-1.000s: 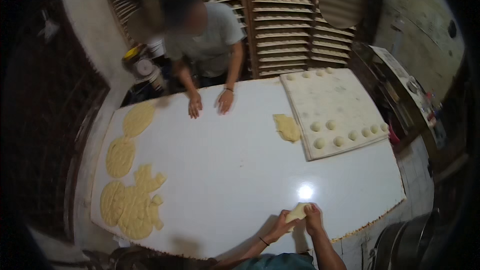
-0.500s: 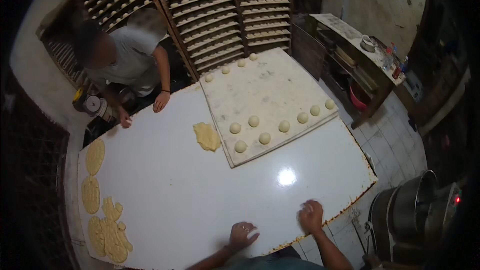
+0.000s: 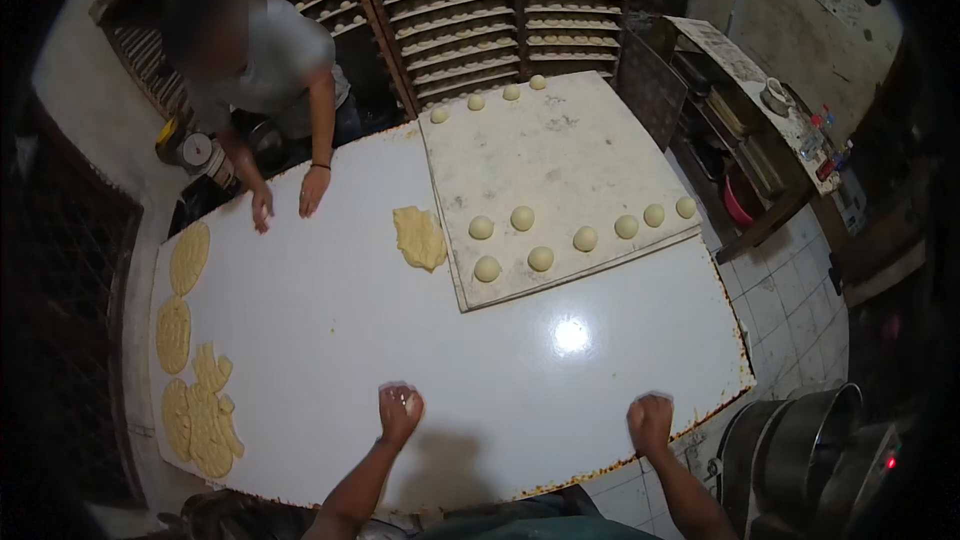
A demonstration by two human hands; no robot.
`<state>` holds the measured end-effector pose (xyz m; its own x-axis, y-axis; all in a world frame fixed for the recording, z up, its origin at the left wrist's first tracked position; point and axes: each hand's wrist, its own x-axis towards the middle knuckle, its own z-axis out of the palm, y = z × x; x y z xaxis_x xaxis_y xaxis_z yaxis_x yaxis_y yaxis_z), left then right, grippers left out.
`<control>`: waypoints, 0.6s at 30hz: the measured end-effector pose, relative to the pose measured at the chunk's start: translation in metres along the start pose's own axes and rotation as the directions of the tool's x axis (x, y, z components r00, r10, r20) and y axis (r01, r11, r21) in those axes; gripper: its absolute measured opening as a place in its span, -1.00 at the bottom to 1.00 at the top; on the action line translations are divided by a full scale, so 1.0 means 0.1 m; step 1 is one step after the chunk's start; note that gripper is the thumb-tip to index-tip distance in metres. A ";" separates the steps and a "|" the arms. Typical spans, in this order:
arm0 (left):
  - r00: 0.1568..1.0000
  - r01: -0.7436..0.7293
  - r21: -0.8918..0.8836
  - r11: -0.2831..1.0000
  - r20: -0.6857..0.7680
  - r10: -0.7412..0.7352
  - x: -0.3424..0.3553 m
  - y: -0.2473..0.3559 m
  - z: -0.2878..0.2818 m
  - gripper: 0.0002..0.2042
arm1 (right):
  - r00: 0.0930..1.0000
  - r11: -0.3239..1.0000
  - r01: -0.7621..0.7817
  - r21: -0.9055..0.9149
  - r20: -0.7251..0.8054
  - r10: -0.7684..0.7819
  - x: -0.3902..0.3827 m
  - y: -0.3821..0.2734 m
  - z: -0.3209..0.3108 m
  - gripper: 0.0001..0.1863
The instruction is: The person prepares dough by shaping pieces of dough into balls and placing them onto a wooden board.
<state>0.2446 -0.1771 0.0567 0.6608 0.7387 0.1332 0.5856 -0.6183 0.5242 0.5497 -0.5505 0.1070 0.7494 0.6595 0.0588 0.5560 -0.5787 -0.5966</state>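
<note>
My left hand (image 3: 401, 414) is curled on the white table (image 3: 300, 370) near its front edge. Something pale shows at its fingers, too small to name. Farther right, my right hand (image 3: 651, 422) rests on the tabletop by the rusty edge, its fingers curled under. Whatever lies beneath them is hidden. Beyond my hands, a large floured board (image 3: 560, 165) carries round dough balls (image 3: 541, 259) along its near and far sides. Beside the board's left edge lies a flat yellow piece of dough (image 3: 420, 238).
Flattened dough slabs (image 3: 173, 336) and scraps line the table's left end. Across the table stands a co-worker (image 3: 265, 65), both hands at the far edge. Racks (image 3: 455, 15) of shaped dough fill the back. A metal mixing bowl (image 3: 805, 440) stands at right, near a side bench (image 3: 735, 55).
My left hand has moved left and slightly away from me. The right hand has shifted a little right. The co-worker's hands have changed position at the far edge. The whole view has shifted.
</note>
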 end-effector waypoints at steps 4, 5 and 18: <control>0.973 -0.104 -0.122 0.987 -0.216 0.076 0.14 0.91 0.38 -0.91 | 0.870 0.973 -0.216 0.080 -0.436 0.229 0.42 -0.57 0.49 -0.96; 0.970 -0.215 -0.027 0.976 -0.126 0.210 -0.15 0.86 0.34 -0.92 | 0.957 0.990 -0.117 -0.079 -0.276 0.091 0.14 -0.53 0.60 -0.94; 0.882 -0.455 0.326 0.828 0.291 0.370 -0.56 0.12 -0.01 -0.90 | 0.974 0.989 0.128 0.072 -0.199 -0.112 -0.63 -0.20 0.54 -0.94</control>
<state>0.2141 -0.2254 0.0559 0.9363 0.3447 0.0671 0.3375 -0.9361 0.0992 0.4721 -0.5541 0.0721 0.7392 0.6110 0.2833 0.6202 -0.4536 -0.6400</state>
